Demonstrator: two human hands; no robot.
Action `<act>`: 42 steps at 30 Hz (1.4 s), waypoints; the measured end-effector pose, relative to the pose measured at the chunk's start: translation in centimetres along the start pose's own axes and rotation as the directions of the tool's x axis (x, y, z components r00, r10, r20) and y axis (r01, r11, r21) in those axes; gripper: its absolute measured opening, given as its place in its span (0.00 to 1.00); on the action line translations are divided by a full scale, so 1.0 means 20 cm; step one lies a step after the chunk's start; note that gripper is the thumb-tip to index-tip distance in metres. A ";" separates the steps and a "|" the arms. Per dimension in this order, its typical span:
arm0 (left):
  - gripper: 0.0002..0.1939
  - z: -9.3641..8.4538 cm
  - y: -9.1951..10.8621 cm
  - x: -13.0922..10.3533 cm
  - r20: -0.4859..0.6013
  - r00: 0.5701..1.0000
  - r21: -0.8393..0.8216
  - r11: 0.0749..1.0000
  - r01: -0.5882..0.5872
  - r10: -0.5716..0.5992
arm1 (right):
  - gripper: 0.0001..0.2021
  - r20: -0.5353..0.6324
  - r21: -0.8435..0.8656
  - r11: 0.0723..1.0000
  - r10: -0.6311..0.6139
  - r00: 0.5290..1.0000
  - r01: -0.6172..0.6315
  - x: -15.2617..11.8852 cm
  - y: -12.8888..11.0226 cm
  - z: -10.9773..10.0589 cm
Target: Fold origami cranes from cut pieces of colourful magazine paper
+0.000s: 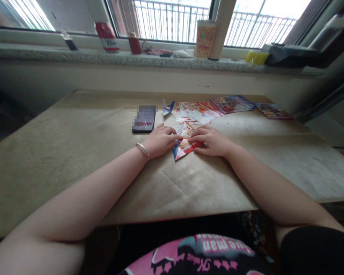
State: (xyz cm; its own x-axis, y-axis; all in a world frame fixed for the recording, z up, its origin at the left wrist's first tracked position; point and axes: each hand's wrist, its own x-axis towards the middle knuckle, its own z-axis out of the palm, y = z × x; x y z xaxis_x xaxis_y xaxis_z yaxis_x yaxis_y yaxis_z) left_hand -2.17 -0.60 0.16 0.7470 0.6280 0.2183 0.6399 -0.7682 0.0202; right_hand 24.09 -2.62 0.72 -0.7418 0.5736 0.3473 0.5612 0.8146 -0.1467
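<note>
Left hand (pixel 163 140) and right hand (pixel 211 140), fingers loosely curled (pinching or pressing, I cannot tell), touch red paper (pixel 186 148), partly folded, seemingly unfinished; beyond, a blue folded piece (pixel 168 109) looks complete.

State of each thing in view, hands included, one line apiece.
Paper: partly folded, under both hands
Left hand: open, fingers resting on the paper
Right hand: open, fingers resting on the paper
Blue figure: folded, points upward
Sheets: loose, overlapping
Phone: lying flat, screen obscured
Can: upright
Cup: upright
</note>
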 end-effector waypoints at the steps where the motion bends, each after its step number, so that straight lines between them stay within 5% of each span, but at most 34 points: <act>1: 0.19 0.00 0.00 0.00 0.016 1.000 -0.012 1.000 0.002 -0.002 | 0.16 -0.008 0.002 1.000 -0.004 1.000 0.004 0.00 0.01 0.00; 10: 0.35 0.00 0.03 -0.01 0.105 0.994 -0.090 0.996 0.006 0.004 | 0.13 -0.022 0.010 0.999 -0.039 0.999 0.039 -0.01 0.03 -0.03; 15: 0.27 0.00 0.01 -0.01 0.130 0.990 -0.095 0.995 -0.037 0.049 | 0.10 -0.031 -0.002 0.999 -0.054 0.998 0.054 0.00 0.03 -0.03; 19: 0.20 0.02 0.00 -0.01 0.001 0.998 -0.057 0.996 -0.062 0.062 | 0.10 -0.047 -0.057 0.998 -0.039 0.998 0.037 0.01 -0.01 -0.03; 24: 0.17 -0.02 0.01 -0.01 -0.071 0.966 -0.035 0.967 -0.252 0.249 | 0.11 -0.021 -0.061 0.996 -0.071 0.997 0.070 0.03 -0.07 -0.02; 34: 0.17 0.01 0.02 -0.01 -0.110 0.950 -0.003 0.955 -0.296 0.294 | 0.12 0.039 0.079 0.971 0.225 0.974 -0.227 0.02 -0.10 -0.02; 42: 0.14 -0.01 0.05 -0.01 -0.133 0.971 -0.143 0.966 -0.215 0.197 | 0.12 0.026 0.152 0.834 0.534 0.845 -0.531 0.04 -0.05 0.03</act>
State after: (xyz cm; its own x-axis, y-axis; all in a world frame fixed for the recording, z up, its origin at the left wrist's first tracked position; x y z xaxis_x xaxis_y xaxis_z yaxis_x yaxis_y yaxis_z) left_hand -1.81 -1.48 0.41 0.8276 0.4424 0.3455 0.4318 -0.8950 0.1117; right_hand 22.70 -2.82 0.54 -0.3369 0.9219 0.1915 0.8060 0.3875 -0.4475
